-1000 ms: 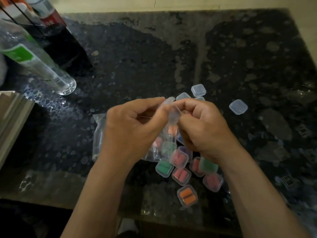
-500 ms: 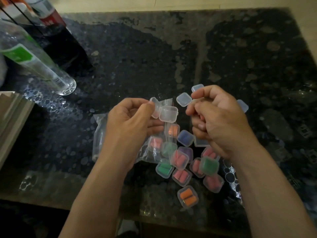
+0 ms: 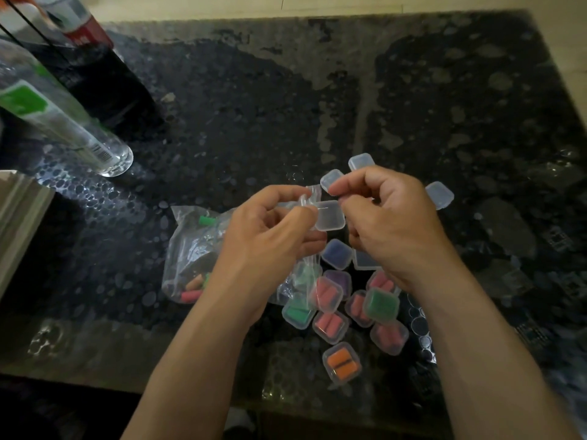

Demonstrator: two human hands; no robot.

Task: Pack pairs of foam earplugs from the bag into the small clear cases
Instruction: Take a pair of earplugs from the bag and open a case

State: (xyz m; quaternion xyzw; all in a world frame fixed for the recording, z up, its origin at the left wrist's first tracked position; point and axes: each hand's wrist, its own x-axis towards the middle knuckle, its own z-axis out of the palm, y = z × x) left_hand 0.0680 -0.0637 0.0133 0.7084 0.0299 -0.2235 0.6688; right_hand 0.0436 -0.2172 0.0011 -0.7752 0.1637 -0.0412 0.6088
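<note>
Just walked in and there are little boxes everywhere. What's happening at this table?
A person is packing foam earplugs into cases. The left hand pinches an open clear case above the table, and the curled right hand is at its edge. Filled cases lie nearer the person, beside the bag of loose earplugs; empty cases wait farther back.

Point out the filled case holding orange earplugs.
The orange case, lying alone closest to the camera; the other filled cases show pink, green, purple or blue.
</note>
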